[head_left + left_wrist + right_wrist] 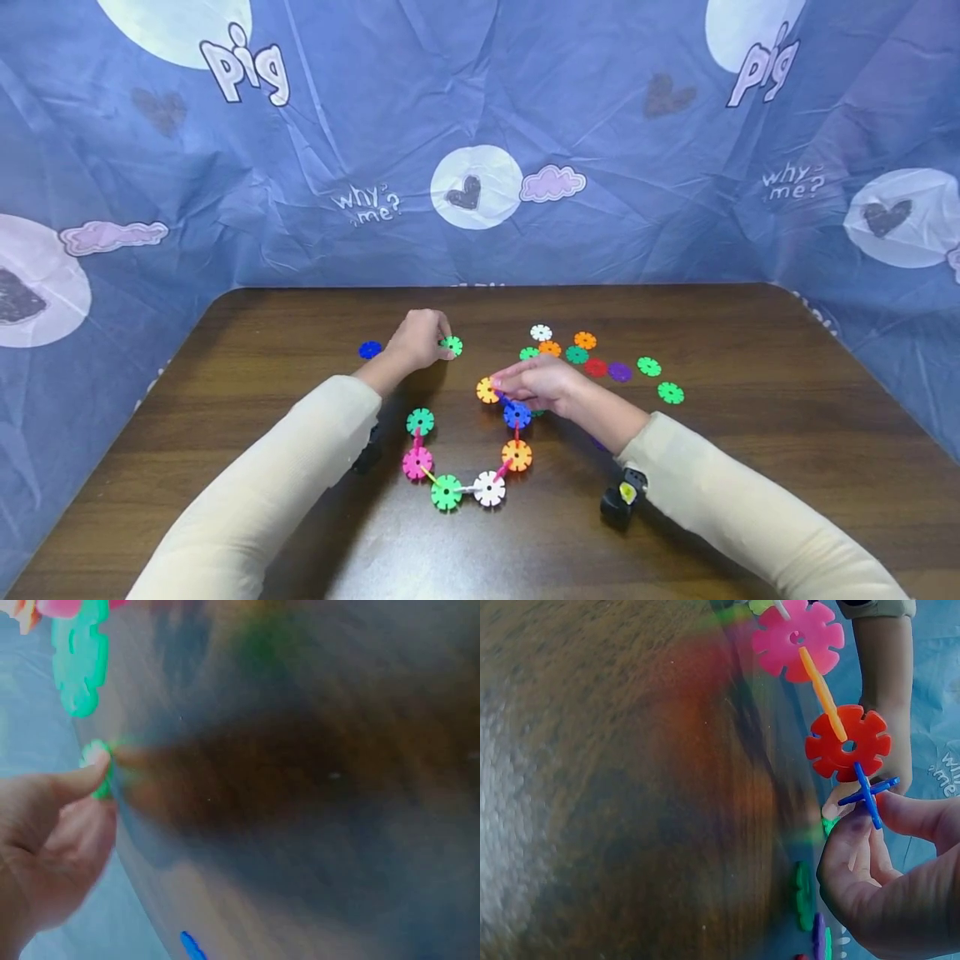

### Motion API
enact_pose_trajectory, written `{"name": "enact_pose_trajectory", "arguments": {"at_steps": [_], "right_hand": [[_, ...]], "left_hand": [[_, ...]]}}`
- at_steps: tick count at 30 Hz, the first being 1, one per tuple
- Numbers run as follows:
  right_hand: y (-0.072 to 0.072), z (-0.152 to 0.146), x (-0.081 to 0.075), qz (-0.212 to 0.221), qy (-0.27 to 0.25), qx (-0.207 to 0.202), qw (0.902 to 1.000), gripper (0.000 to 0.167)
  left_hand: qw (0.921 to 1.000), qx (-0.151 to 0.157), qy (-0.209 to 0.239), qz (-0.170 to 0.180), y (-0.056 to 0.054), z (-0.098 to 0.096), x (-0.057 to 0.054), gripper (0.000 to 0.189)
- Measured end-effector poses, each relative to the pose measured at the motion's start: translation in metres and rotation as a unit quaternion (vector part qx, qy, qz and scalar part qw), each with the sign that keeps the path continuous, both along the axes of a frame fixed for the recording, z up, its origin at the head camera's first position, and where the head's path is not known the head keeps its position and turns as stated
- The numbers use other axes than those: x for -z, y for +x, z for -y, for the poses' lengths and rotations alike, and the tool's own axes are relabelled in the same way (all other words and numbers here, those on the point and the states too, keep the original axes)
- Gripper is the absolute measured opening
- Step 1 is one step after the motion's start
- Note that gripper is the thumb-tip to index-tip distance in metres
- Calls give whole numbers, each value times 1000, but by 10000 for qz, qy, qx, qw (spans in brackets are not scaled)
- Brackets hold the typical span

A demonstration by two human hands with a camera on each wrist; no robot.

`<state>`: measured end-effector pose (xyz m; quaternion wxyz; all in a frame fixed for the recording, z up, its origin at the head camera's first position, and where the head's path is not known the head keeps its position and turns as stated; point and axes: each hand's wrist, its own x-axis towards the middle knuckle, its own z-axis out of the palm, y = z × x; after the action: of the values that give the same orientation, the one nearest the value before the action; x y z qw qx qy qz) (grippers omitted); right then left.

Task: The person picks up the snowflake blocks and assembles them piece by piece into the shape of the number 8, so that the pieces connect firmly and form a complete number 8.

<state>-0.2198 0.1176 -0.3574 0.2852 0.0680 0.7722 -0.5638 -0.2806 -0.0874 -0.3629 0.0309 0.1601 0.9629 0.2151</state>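
Observation:
My left hand pinches a light green notched disc between thumb and fingers at the far middle of the table. The left wrist view shows the thumb lying over that disc. With my right hand I pinch the end of a U-shaped chain of interlocked notched discs, near an orange disc and a blue disc. In the right wrist view, crossed blue discs sit at the thumb and fingertips. The chain runs on through a white disc and a pink disc to a teal disc.
Several loose discs lie behind and right of my right hand, among them a red disc, a purple disc and a green disc. A blue disc lies left of my left hand. Patterned blue cloth hangs behind the wooden table.

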Motion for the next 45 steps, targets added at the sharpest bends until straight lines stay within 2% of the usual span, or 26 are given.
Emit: {"name": "enact_pose_trajectory", "arguments": {"at_steps": [2,6,10,15,20,28,37,41,45], "right_hand": [[0,1,1,3,-19,8,10000,33],[0,2,2,48,19,55,10000,33],[0,1,1,78,118,103,9998,34],[0,0,1,49,107,103,9999,34],[0,-1,1,14,28,80,10000,34],[0,0,3,23,-15,112,9999,34],[0,7,4,-63,260,227,9994,30],[2,9,5,-222,306,246,9990,28],[0,7,4,-199,216,10,9996,31]], "left_hand": [[9980,400,480,-63,4,3,1,19],[9855,1230,1163,-103,16,8,4,13],[9772,1475,1522,-99,33,10,2,11],[9730,1634,1624,-164,48,9,-4,10],[9743,1649,1518,-244,55,8,-6,9],[9753,1619,1450,-397,59,4,-6,9],[9665,1880,1480,-924,62,0,-4,7],[9690,1772,1511,-832,61,0,-5,7],[9695,1778,1564,-632,60,0,-6,8]]}}
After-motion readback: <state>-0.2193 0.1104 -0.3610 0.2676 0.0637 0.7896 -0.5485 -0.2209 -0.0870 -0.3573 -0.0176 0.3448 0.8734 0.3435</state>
